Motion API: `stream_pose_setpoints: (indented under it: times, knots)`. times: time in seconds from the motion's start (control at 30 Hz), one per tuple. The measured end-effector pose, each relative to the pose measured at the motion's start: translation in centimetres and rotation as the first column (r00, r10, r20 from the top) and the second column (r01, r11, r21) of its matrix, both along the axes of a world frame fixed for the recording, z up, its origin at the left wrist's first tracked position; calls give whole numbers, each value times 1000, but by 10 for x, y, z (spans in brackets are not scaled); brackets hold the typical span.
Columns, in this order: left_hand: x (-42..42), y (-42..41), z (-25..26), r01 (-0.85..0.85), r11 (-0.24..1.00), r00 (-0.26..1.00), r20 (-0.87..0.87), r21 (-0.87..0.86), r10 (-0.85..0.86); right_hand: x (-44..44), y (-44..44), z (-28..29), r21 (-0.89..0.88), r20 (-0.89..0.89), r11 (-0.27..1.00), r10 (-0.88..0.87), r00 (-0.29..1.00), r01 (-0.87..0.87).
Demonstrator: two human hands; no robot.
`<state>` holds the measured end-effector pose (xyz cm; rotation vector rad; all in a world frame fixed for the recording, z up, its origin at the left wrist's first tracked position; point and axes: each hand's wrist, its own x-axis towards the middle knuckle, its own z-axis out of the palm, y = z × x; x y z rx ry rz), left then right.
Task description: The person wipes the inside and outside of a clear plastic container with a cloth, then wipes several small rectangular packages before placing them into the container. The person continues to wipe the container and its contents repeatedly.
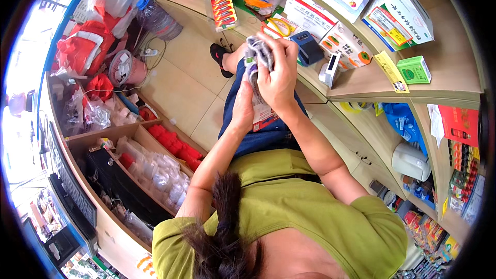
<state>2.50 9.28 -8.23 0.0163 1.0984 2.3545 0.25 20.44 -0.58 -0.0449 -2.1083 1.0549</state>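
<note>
Above my lap, my right hand (279,73) grips a bunched grey-and-white patterned cloth item (260,52), perhaps a sock or glove. A small green patch shows on it. Lower and to the left, my left hand (243,106) is pressed against its lower part, the thumb pointing up. Under the hands, a white and red printed card or packet (262,114) lies over my blue jeans (236,147). My fingers cover much of both things, so I cannot tell whether the card is joined to the cloth.
On the wooden shelf (438,73) to the right are a battery pack (224,9), yellow-handled scissors (282,26), a dark blue box-like device (307,47) and a green box (414,69). Left are a water bottle (159,19), a waste basket (126,68) and an open drawer (106,139) of plastic bags.
</note>
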Motion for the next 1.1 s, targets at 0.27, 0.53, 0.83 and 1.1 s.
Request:
stream_pose_setpoints:
  times: [0.27,0.53,0.83,1.1]
  knots:
    - [-10,0,39,-114,974,993,56,198,104,54,-25,-5,83,204,979,165,965,-185]
    - [-36,-29,44,-171,869,983,133,464,122,77,26,-42,-359,391,927,255,885,-108]
    - [-25,-11,50,-247,963,969,0,110,248,75,16,-15,-935,154,337,661,734,-107]
    - [-35,-44,76,-480,593,55,-696,-647,-716,61,74,8,-913,288,383,848,445,-139]
